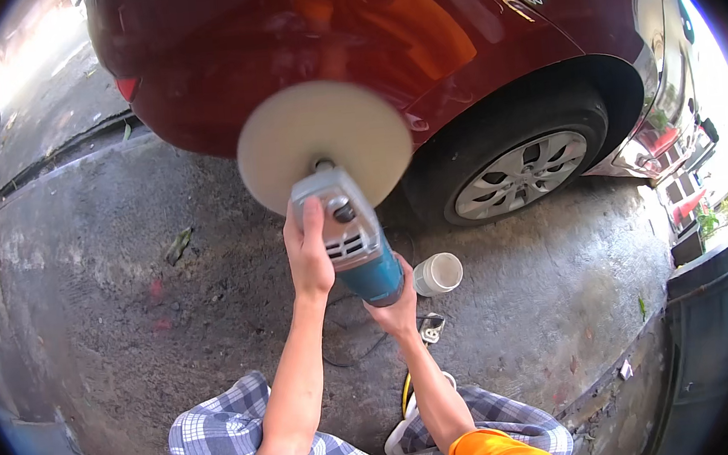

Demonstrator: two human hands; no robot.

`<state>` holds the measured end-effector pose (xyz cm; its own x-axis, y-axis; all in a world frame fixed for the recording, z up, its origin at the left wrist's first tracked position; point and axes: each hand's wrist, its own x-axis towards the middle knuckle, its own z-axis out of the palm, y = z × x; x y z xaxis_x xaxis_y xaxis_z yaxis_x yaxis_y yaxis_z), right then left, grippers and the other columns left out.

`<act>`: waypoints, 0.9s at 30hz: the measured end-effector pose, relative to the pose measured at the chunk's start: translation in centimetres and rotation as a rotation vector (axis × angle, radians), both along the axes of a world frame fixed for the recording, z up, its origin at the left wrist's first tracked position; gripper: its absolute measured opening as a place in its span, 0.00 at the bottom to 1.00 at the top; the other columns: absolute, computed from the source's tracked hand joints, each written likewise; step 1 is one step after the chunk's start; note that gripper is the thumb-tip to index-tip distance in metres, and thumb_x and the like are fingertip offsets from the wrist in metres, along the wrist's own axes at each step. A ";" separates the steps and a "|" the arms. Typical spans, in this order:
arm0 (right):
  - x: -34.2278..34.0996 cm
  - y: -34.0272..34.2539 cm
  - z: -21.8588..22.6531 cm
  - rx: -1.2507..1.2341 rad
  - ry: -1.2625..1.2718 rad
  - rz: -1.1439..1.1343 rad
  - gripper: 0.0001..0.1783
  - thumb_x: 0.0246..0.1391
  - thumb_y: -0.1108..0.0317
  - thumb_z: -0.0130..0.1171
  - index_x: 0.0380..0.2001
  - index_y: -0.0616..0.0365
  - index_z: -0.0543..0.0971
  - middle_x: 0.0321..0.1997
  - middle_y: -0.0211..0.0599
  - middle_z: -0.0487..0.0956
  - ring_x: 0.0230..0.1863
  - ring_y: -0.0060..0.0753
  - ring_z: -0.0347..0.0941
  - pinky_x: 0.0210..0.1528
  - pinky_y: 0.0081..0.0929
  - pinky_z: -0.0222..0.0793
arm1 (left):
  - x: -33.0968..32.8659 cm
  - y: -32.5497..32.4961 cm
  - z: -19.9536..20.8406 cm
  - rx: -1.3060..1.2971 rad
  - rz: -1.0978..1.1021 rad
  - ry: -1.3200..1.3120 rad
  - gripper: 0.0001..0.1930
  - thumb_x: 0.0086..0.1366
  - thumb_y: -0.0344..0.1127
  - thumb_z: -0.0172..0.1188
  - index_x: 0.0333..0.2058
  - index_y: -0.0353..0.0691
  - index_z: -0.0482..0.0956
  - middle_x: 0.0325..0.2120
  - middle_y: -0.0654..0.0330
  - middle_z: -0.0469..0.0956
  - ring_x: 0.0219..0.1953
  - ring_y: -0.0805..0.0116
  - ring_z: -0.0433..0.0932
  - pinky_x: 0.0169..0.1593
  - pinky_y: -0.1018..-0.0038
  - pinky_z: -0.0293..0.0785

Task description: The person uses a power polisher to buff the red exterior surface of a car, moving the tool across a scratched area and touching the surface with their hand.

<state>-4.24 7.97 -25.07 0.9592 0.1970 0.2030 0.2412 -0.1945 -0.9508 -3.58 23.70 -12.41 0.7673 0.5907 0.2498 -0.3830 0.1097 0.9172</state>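
Note:
I hold a blue and grey electric polisher (pixel 358 236) with both hands. My left hand (pixel 308 249) grips its grey head beside the side knob. My right hand (pixel 396 304) is wrapped around the blue body from below. The round cream foam pad (pixel 323 141) at its tip faces the lower body panel of a dark red car (pixel 341 41) and looks blurred; whether it touches the paint I cannot tell. I am low to the ground, my checked-trousered knees at the bottom of the view.
The car's tyre with a silver wheel cover (pixel 521 174) is to the right of the pad. A white round tub (pixel 438 274) and a white plug adapter (pixel 431 331) with a black cord lie on the rough concrete. A kerb edge runs along the right.

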 end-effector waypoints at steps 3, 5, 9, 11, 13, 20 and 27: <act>-0.5 1.6 5.0 0.180 0.024 0.008 0.50 0.36 0.74 0.72 0.62 0.60 0.57 0.55 0.43 0.71 0.57 0.34 0.69 0.61 0.33 0.64 | 0.7 -1.3 8.2 0.137 -0.095 -0.052 0.26 0.72 0.54 0.49 0.50 0.33 0.72 0.45 0.56 0.76 0.47 0.70 0.72 0.55 0.73 0.65; -0.7 2.9 8.5 0.316 -0.016 0.009 0.47 0.37 0.76 0.71 0.61 0.59 0.57 0.51 0.39 0.71 0.54 0.33 0.70 0.58 0.32 0.65 | 0.6 -1.0 12.0 0.235 -0.172 -0.068 0.26 0.72 0.55 0.50 0.49 0.33 0.70 0.42 0.56 0.76 0.47 0.72 0.71 0.55 0.75 0.64; 0.9 4.3 11.9 0.418 -0.053 0.097 0.48 0.36 0.77 0.71 0.62 0.60 0.57 0.52 0.39 0.71 0.53 0.33 0.70 0.58 0.31 0.66 | 0.5 -1.8 14.9 0.429 -0.024 -0.199 0.29 0.73 0.54 0.45 0.55 0.31 0.71 0.53 0.57 0.73 0.54 0.70 0.70 0.60 0.74 0.62; 1.2 5.4 11.5 0.400 -0.072 0.111 0.49 0.37 0.75 0.70 0.63 0.57 0.56 0.50 0.44 0.75 0.52 0.39 0.75 0.55 0.33 0.69 | 0.3 -0.2 14.0 0.324 -0.003 -0.177 0.28 0.73 0.52 0.47 0.57 0.32 0.70 0.53 0.56 0.74 0.54 0.68 0.72 0.59 0.72 0.65; 1.4 6.6 10.2 0.305 -0.074 0.142 0.48 0.39 0.69 0.68 0.65 0.47 0.56 0.44 0.50 0.82 0.46 0.55 0.80 0.49 0.40 0.74 | -0.3 1.5 12.7 0.103 0.042 -0.170 0.28 0.72 0.52 0.48 0.58 0.32 0.70 0.52 0.55 0.75 0.53 0.66 0.74 0.58 0.70 0.67; 2.6 6.5 13.7 -0.178 0.036 0.353 0.50 0.32 0.67 0.69 0.63 0.40 0.61 0.43 0.51 0.81 0.46 0.60 0.77 0.49 0.46 0.74 | -2.4 6.7 9.3 -0.150 0.266 -0.204 0.33 0.71 0.58 0.46 0.60 0.33 0.66 0.54 0.53 0.74 0.54 0.58 0.75 0.57 0.64 0.71; 2.8 -6.2 18.5 -0.041 -0.104 0.117 0.49 0.28 0.66 0.72 0.61 0.51 0.66 0.45 0.52 0.81 0.47 0.51 0.80 0.53 0.38 0.74 | 0.0 -2.4 11.7 0.108 0.121 -0.075 0.37 0.72 0.61 0.39 0.64 0.32 0.59 0.60 0.49 0.67 0.62 0.59 0.67 0.64 0.64 0.61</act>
